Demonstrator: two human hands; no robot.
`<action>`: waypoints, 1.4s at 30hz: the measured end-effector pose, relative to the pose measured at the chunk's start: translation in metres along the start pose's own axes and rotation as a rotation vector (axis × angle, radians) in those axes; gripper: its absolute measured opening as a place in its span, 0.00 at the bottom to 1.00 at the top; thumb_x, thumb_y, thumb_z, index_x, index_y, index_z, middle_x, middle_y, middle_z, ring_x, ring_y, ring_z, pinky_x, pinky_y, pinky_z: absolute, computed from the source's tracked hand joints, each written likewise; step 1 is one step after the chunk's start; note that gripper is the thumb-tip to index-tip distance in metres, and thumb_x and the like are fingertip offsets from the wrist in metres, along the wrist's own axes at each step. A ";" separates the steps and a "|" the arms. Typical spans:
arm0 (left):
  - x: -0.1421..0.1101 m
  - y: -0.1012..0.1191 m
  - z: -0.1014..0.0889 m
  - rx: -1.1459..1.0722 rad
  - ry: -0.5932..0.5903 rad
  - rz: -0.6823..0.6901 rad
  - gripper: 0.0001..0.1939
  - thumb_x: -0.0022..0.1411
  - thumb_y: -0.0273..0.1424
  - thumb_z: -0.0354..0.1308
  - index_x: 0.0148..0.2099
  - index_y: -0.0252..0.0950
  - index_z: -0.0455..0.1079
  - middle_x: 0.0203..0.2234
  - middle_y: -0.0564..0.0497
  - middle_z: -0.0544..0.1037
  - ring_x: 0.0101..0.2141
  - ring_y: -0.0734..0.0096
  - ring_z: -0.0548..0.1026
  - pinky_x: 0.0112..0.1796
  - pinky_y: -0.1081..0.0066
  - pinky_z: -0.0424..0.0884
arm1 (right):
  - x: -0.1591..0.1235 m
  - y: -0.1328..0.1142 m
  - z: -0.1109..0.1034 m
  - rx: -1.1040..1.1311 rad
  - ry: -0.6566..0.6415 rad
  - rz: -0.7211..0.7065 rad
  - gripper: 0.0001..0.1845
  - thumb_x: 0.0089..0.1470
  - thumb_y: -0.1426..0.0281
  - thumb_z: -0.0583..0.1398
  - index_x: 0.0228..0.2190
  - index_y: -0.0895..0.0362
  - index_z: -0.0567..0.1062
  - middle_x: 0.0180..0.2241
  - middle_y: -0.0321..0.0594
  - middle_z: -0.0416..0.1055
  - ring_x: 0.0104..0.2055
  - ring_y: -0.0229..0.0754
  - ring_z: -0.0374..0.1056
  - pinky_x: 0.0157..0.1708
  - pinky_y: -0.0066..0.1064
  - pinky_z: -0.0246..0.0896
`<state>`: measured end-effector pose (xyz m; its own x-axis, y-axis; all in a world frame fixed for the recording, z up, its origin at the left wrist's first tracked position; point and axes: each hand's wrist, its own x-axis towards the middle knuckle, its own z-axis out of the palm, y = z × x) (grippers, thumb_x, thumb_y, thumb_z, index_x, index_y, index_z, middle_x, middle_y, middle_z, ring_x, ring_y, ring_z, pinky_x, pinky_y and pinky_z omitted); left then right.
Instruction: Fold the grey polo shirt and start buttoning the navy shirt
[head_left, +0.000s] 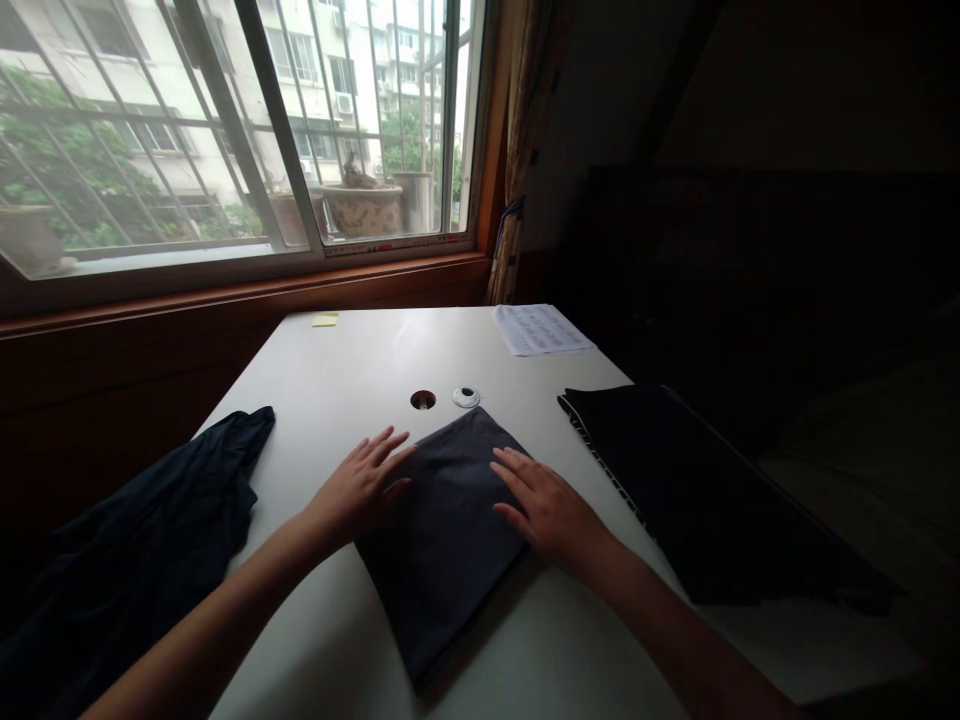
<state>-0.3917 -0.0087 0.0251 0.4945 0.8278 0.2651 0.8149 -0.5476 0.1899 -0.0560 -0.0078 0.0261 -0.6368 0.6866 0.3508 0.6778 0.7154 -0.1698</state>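
A dark grey-blue piece of folded cloth (454, 540) lies at an angle on the white table (360, 370), one corner toward the window. My left hand (364, 485) rests at its left edge with the fingers spread. On the right part of the cloth lies my right hand (547, 500), palm down, its fingers stretched out over the fabric. Neither hand grips anything. Whether the cloth is a garment or a cut piece I cannot tell.
Crumpled dark navy cloth (172, 510) hangs over the table's left edge. Flat black cloth (720, 500) covers the right side. Toward the back are printed papers (541, 330), a yellow sticky note (325, 320), a cable hole (423, 400) and its white cover (466, 397). A barred window (300, 130) stands behind.
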 end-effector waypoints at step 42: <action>0.000 -0.004 -0.026 -0.220 -0.127 -0.251 0.16 0.69 0.40 0.49 0.46 0.44 0.78 0.33 0.46 0.81 0.32 0.62 0.78 0.34 0.66 0.71 | 0.023 0.090 0.053 -0.002 -0.079 0.199 0.27 0.69 0.58 0.44 0.65 0.49 0.61 0.66 0.39 0.59 0.69 0.51 0.49 0.66 0.51 0.46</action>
<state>-0.4030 -0.0099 0.0486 0.3318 0.9410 0.0670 0.8381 -0.3266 0.4370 -0.0289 0.0789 -0.0303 -0.5172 0.8224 0.2368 0.7937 0.5644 -0.2269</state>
